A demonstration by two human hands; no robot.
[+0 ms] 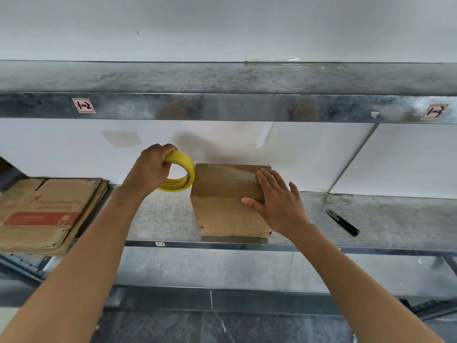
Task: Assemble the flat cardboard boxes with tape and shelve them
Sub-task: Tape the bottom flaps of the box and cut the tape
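A small folded-up cardboard box (222, 209) stands on the metal shelf (383, 219), with clear tape across its top seam. My right hand (277, 201) lies flat with spread fingers on the box's top right corner. My left hand (150, 167) grips a yellow roll of tape (181, 172) held against the box's top left edge. A stack of flat cardboard boxes (47, 214) with red print lies on the shelf at the left.
Small black scissors (342, 222) lie on the shelf to the right of the box. An upper metal shelf (222, 107) with number labels runs overhead. A white wall is behind. A lower shelf and dark floor are below.
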